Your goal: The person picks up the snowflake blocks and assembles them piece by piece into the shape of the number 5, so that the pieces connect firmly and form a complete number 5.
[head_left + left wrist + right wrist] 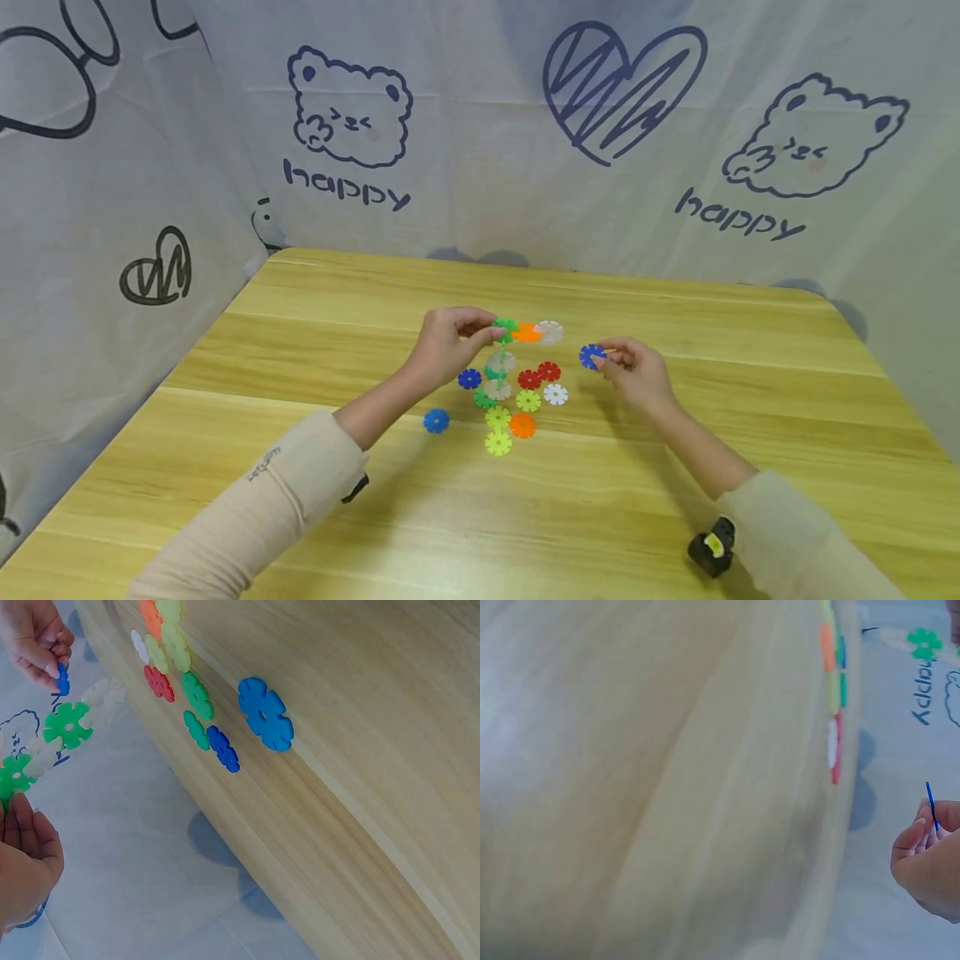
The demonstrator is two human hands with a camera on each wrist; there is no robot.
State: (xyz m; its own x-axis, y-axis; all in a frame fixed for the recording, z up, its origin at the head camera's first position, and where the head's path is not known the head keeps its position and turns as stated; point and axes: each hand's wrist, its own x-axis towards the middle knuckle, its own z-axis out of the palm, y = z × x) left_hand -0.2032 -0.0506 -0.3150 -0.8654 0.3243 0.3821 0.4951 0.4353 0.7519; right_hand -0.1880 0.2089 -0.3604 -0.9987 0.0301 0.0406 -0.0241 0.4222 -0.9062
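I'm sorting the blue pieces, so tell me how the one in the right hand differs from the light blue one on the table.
The held disc is deep blue; the loose disc is a lighter blue. The held disc is pinched by the right hand above the table, while the loose disc lies flat on it. Both are round with notched edges.

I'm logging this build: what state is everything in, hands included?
Chain of notched green, white and orange plastic discs: linked, raised off the wood-grain table.
Left hand: pinching the chain.
Notched dark blue plastic disc: raised, separate from the chain.
Right hand: pinching that disc.
Notched light blue plastic disc: lying loose on the table.
Other notched multicoloured plastic discs: lying on the table.
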